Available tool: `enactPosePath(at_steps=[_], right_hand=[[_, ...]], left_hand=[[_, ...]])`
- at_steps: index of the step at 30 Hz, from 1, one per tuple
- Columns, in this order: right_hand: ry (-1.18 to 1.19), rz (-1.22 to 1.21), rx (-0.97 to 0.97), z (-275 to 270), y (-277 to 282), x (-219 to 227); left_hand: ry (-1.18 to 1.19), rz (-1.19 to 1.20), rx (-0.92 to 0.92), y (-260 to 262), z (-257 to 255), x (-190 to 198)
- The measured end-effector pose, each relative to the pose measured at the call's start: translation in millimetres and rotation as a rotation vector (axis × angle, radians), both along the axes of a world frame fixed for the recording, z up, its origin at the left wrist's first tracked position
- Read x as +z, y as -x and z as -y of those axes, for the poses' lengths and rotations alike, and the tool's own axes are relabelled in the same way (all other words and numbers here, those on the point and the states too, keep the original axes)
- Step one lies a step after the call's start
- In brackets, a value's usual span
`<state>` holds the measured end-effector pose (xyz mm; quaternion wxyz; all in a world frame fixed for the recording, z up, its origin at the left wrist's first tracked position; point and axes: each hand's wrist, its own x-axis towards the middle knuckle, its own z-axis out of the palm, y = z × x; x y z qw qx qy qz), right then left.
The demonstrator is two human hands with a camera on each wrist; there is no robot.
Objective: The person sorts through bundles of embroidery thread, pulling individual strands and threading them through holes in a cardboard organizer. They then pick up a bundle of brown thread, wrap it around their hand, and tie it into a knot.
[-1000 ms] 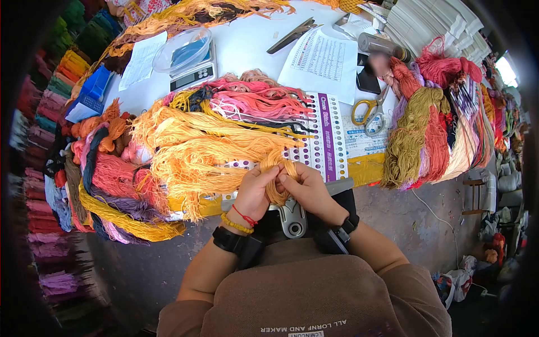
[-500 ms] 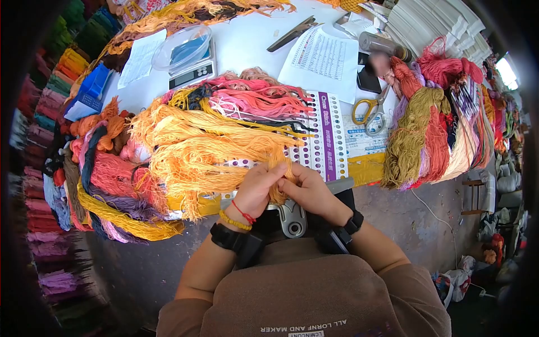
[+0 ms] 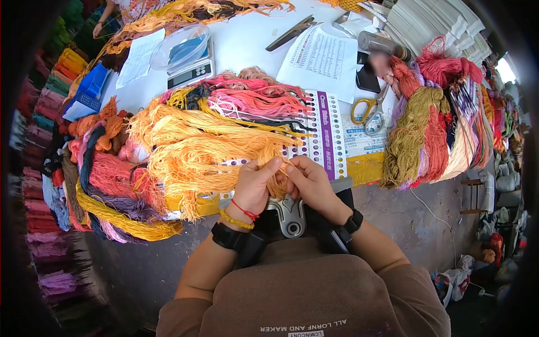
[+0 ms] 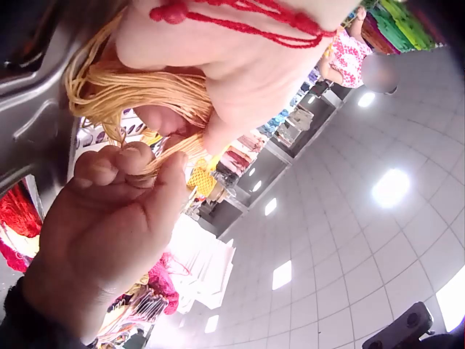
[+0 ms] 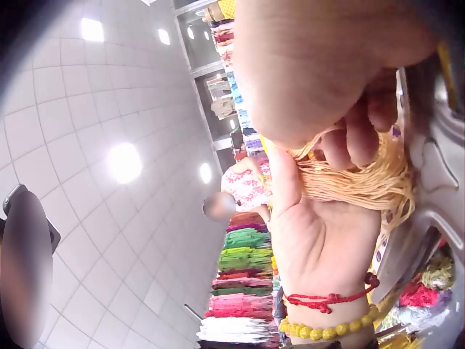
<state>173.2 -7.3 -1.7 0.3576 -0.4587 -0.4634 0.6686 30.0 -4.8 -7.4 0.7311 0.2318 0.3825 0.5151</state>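
Note:
A bundle of light orange embroidery thread runs between both hands at the table's front edge. My left hand, with a red cord and yellow beads at its wrist, grips the looped bundle, thumb on top. Just right of it, my right hand pinches a few strands between thumb and fingertips; the left wrist view shows this pinch close up. In the right wrist view the thread lies across the left palm. The rest of the orange thread spreads leftward over a purple-and-white punched thread card.
Yellow-handled scissors lie right of the card. Olive and red skeins hang over the right edge, more coloured skeins on the left. Behind are a scale, a printed sheet and a metal clamp below the hands.
The right thumb and fingers have drawn slightly away from the left thumb, with strands between them. The left hand keeps its hold. Another person's arm has come into view at the upper left.

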Motion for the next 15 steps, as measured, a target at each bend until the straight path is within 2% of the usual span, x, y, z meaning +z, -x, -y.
enactPosePath(at_steps=[15], right_hand=[[-0.021, -0.061, -0.049, 1.0, -1.3, -7.2]], left_hand=[[0.003, -0.019, 0.003, -1.9, 1.1, 0.3]])
